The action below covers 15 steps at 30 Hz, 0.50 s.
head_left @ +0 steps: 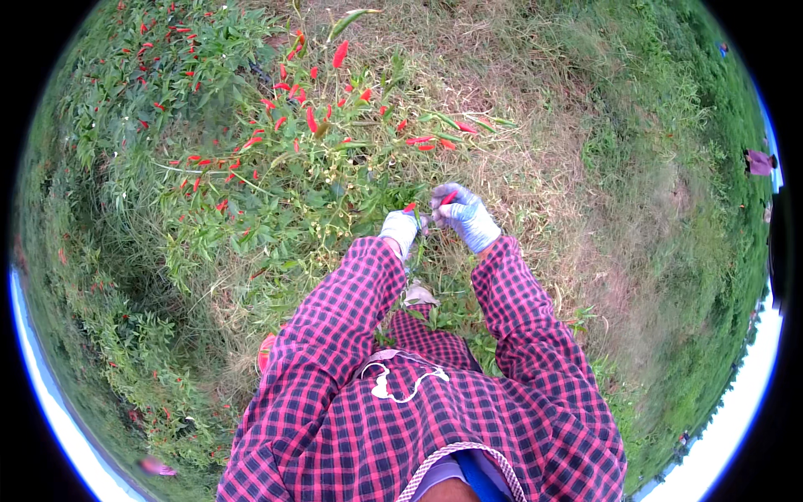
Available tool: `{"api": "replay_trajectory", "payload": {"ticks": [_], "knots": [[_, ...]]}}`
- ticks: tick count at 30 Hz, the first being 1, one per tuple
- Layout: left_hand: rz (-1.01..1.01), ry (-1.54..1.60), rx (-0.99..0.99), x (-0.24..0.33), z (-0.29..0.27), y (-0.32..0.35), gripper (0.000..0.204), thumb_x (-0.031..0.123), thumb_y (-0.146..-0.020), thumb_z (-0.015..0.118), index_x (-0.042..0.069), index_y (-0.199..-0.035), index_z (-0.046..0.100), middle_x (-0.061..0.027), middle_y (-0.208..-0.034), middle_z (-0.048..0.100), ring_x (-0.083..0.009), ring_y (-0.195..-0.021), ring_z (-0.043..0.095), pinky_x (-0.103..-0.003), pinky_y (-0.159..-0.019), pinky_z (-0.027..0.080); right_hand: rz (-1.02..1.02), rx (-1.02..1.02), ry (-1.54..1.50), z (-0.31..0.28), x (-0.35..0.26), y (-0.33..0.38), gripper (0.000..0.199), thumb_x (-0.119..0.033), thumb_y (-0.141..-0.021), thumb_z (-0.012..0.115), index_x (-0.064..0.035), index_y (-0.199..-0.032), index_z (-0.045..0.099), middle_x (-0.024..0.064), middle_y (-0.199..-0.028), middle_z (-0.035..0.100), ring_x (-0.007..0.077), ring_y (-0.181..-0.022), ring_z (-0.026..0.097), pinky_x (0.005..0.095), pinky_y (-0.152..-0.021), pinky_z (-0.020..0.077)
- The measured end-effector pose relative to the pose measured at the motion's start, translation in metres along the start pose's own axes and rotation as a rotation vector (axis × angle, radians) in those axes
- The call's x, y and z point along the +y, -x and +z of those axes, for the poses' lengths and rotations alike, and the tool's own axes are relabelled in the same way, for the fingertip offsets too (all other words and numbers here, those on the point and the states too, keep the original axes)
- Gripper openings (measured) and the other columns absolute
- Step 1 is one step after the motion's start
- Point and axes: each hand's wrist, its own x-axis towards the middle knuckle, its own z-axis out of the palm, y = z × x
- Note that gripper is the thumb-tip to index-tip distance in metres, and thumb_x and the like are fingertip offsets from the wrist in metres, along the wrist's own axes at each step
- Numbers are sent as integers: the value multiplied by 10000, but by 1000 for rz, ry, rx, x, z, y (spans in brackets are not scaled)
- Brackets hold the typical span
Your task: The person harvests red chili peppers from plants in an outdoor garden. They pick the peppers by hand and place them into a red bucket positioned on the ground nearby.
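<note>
One red chilli [449,198] is pinched in the fingers of the right hand [465,216]; a second chilli [410,207] appears gripped in the curled fingers of the left hand [402,230]. Both are beside the plant [339,191]. Advised: light pressure, short controlled pulls, no crushing.

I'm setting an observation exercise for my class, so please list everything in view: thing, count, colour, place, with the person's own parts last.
Leafy plants: many, green, mainly left side
Red peppers: many, red, mostly upper left and top centre
Green peppers: a few, green, top centre
Dry grass: uncountable, straw-coloured, centre and right
Partly hidden object: 1, red, left of the body
Distant person: at least 1, purple top, right edge
Sky: pale, lower rims
Cord: 1, white, lower centre
Checked shirt: 1, pink and black, lower centre
Left hand: 1, pale-gloved, centre, red pepper at its fingers
Right hand: 1, pale-gloved, right of it, holding a red pepper
</note>
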Motion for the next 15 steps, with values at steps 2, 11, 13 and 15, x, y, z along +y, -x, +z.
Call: {"api": "replay_trajectory", "payload": {"ticks": [2,11,13,15], "knots": [[-59,100,40,-6,6,-4,286,353,-745,501,92,-762,618,-47,-667,588,-174,-599,548,-324,-550,419,-55,-67,450,14,-8,-9,303,-78,-678,611,-34,-968,534,26,-747,539,103,-644,499,239,-603,418],[166,-8,88,-5,4,-3,228,297,-689,513,88,-697,603,-79,-612,573,-242,-583,541,-333,-553,414,176,113,-174,9,8,-25,94,-164,-777,493,-77,-753,464,-12,-528,391,71,-402,344,192,-339,242],[196,70,106,1,-1,3,177,229,-690,541,62,-694,599,-72,-596,569,-203,-552,522,-299,-531,404,196,139,-401,-5,24,-26,95,-158,-788,468,-71,-755,451,2,-535,393,88,-402,355,191,-331,258],[203,36,124,-7,-8,-1,138,156,-707,576,22,-736,597,-49,-586,575,-130,-516,498,-254,-499,389,171,103,-531,-2,34,-32,120,-171,-803,458,-64,-753,441,9,-531,391,103,-407,367,191,-328,266]]}}
